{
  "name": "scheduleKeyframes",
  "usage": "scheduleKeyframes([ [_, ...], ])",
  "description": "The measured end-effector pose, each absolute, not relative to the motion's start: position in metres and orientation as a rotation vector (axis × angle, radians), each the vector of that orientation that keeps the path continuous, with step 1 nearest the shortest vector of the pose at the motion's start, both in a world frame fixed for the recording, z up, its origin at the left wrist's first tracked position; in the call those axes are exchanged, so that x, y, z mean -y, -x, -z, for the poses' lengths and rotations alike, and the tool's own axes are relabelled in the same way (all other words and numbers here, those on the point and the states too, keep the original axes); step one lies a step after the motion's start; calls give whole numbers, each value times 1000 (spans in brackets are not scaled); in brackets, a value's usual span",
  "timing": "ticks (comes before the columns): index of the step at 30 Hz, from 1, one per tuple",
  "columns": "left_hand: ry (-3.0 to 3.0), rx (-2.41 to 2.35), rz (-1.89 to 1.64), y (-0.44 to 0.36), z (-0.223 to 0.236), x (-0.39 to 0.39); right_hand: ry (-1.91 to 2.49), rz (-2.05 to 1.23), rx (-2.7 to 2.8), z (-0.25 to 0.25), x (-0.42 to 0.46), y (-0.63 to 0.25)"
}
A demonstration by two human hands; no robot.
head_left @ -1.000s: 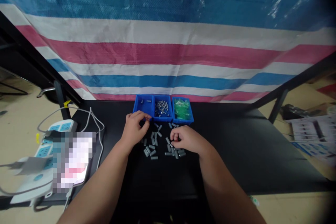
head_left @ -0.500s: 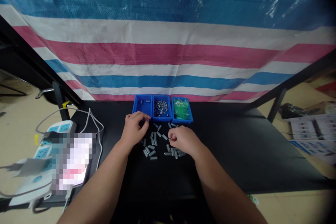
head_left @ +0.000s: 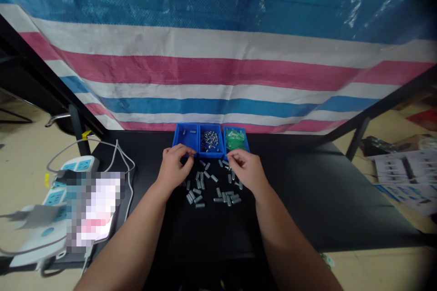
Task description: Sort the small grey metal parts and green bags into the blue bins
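Observation:
My left hand [head_left: 176, 163] rests at the front edge of the left blue bin [head_left: 175, 138], fingers curled and fingertips drawn together. Anything in those fingertips is too small to make out. My right hand [head_left: 248, 169] is just in front of the right blue bin [head_left: 248, 145], its thumb and index finger pinched; what they hold, if anything, I cannot tell. Between and below both hands, several small silver metal cylinders [head_left: 198, 192] lie scattered on the black table [head_left: 300, 191]. Small screws [head_left: 209, 140] fill part of the middle bin [head_left: 221, 152].
Green plastic bags or pieces [head_left: 235, 140] lie in the right bin. Two small cylinders [head_left: 193, 132] are in the left bin. A power strip [head_left: 51, 232], cables and a blurred-out phone [head_left: 97, 218] occupy the left side. A striped tarp [head_left: 218, 70] hangs behind the table.
My right hand has moved up and slightly right from among the cylinders toward the right bin, uncovering several cylinders. My left hand has stayed in place.

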State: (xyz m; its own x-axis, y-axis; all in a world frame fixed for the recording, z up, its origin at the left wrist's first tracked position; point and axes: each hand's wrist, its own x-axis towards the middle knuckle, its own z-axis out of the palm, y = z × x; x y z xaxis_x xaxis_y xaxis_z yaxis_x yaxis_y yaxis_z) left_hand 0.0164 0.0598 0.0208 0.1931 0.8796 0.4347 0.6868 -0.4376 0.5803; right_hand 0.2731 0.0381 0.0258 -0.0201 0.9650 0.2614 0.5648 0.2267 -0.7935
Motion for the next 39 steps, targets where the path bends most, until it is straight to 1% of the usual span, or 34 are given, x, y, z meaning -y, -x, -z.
scheduleKeyframes([
  [5, -2211, -1480, -1083, -15, -18, -61, 1621, -780, 2041, -33, -38, -302],
  [14, -2208, -1475, -1082, -16, -20, -61, 1988, -598, 1948, -25, -41, -288],
  [20, -2208, -1493, -1054, -16, -20, -61, 2097, -510, 2000, -17, -42, -282],
  [25, -2207, -1488, -1066, -16, -20, -60, 1981, -498, 2026, -18, -38, -280],
  [28, -2200, -1500, -1064, -16, -22, -59, 1689, -638, 2078, -21, -38, -276],
  [30, -2203, -1495, -1059, -17, -23, -58, 1483, -653, 1956, -23, -41, -270],
  [32, -2211, -1478, -1064, -17, -24, -57, 1384, -568, 1742, -23, -45, -263],
  [34, -2215, -1449, -1076, -17, -24, -58, 1363, -503, 1632, -24, -49, -259],
  [39, -2209, -1395, -1106, -16, -24, -59, 1452, -453, 1790, -29, -46, -277],
])
